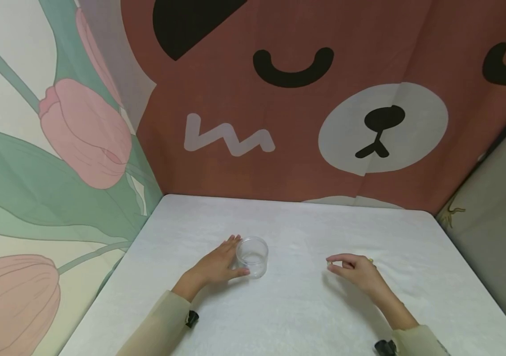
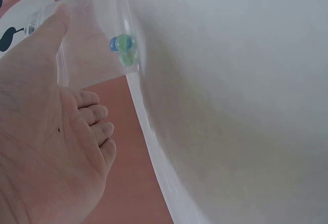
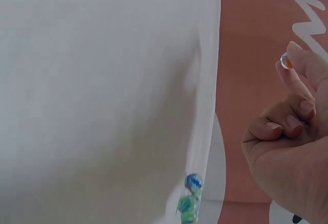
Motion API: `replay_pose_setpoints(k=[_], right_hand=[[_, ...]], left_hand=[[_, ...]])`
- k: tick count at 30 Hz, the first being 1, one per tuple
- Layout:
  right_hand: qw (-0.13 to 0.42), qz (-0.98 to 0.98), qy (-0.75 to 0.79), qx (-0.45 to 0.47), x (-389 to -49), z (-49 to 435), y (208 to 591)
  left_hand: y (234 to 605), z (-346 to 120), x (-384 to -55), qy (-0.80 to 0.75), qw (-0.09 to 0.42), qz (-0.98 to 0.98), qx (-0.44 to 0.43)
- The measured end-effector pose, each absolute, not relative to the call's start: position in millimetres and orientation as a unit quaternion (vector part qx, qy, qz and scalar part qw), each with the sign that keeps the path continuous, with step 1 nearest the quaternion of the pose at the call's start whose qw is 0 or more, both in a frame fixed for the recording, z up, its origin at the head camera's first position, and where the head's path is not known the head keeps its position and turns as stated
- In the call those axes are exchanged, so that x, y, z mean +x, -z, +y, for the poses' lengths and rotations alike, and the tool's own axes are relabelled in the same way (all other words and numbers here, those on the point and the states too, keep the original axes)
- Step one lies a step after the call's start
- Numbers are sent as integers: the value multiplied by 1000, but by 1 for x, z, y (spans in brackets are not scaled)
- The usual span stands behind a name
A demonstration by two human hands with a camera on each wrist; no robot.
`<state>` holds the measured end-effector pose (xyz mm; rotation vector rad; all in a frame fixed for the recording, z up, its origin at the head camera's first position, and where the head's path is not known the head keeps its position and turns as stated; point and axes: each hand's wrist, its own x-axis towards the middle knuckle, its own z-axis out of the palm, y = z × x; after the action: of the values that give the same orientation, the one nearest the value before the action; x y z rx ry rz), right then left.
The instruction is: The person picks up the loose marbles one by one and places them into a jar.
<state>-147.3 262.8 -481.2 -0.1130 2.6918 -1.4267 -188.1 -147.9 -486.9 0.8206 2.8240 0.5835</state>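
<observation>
A clear plastic cup [image 1: 253, 257] stands on the table, with my left hand [image 1: 217, 262] beside it. The thumb lies along the near side and fingers reach round the far side, holding the cup. Blue and green marbles [image 2: 124, 49] show through the clear wall near its base in the left wrist view. To the right, my right hand [image 1: 359, 272] pinches a small clear marble [image 3: 286, 61] with some orange in it between thumb and forefinger, above the table. Its other fingers are curled. Blue and green marbles [image 3: 189, 198] lie on the table; the hand mostly hides them in the head view.
A white cloth covers the table [image 1: 297, 306]. Behind it hangs a brown curtain [image 1: 297, 168] with a bear face. A tulip-patterned curtain [image 1: 83, 133] borders the left side, and a pale one [image 1: 497, 198] the right.
</observation>
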Motion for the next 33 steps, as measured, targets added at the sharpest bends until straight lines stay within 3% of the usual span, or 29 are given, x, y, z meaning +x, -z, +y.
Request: replay_pose_setpoints(k=[33], right_hand=[[47,865,493,-83,-162,194,474]], left_hand=[[490,-147,-189,-186,68,943,268]])
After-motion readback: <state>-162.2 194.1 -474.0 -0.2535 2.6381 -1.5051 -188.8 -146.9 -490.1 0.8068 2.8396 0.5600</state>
